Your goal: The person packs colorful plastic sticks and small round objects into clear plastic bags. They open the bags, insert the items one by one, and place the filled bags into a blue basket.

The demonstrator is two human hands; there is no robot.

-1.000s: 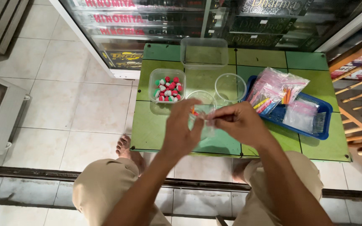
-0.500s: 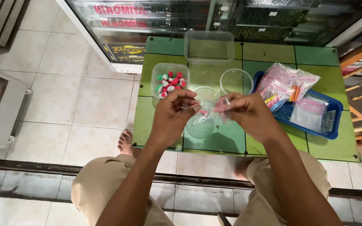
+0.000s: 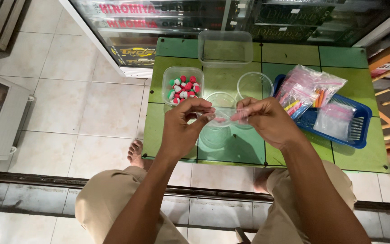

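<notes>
**Small clear bag pinched flat between both hands above the green table**

A small clear plastic bag (image 3: 224, 116) is gripped at its two ends and held level, stretched between the hands. The left hand (image 3: 183, 129) is closed on one end, thumb and forefinger pressed together; the right hand (image 3: 267, 121) is closed on the other end in the same pinch, the remaining fingers curled under. The bag is kept taut, probably so that its mouth can be handled; whether anything lies inside it cannot be told.

The bag is held in the air over two round clear cups (image 3: 218, 100), which stand close in front of the person, just under the hands. A third round clear cup (image 3: 254, 85) stands just beyond them. To the left, a square clear tub (image 3: 182, 85) holding small red, white and green balls is set within easy reach of the left hand. Farther back stands an empty rectangular clear container (image 3: 225, 47). On the right side, a blue basket (image 3: 339, 117) holds a heap of clear bags with coloured sticks (image 3: 305, 88). Everything rests on a low green table (image 3: 330, 58), before a glass display cabinet (image 3: 159, 27), with the person's knees drawn up to the table's near edge.
</notes>
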